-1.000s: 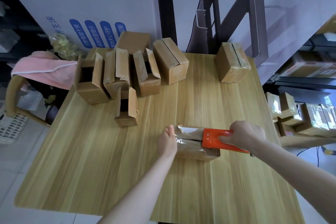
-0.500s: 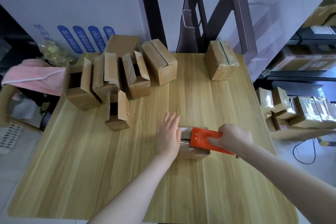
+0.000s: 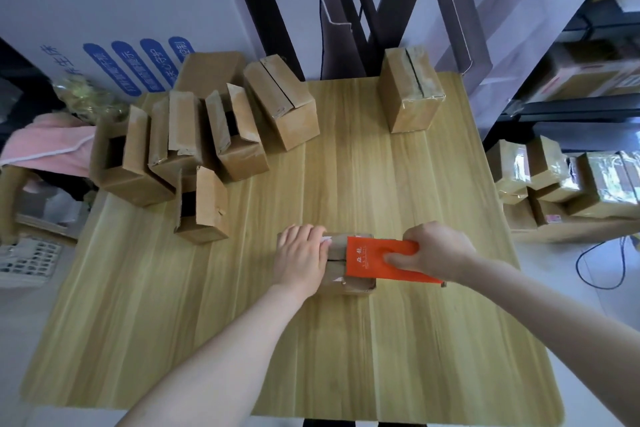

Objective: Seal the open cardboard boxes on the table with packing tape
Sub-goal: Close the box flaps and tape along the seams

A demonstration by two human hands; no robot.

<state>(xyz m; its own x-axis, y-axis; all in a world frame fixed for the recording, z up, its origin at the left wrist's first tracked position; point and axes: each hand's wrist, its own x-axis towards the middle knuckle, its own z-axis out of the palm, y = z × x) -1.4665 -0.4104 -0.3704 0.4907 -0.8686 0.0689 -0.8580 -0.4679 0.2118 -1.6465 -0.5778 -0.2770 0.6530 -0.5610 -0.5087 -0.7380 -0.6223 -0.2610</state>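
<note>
The closed brown box [image 3: 349, 284] is pressed by the left hand [image 3: 300, 258], fingers flat, earlier spread. The orange dispenser [image 3: 370, 256] is gripped by the right hand [image 3: 434, 251].

Far-left tabletop is blocked by a cluster of open brown cardboard boxes [image 3: 183, 128]; far right is taken by 1 taped brown cardboard box [image 3: 412, 104]. Between them, a lane of light-wood table [image 3: 346, 156] is left bare.
</note>
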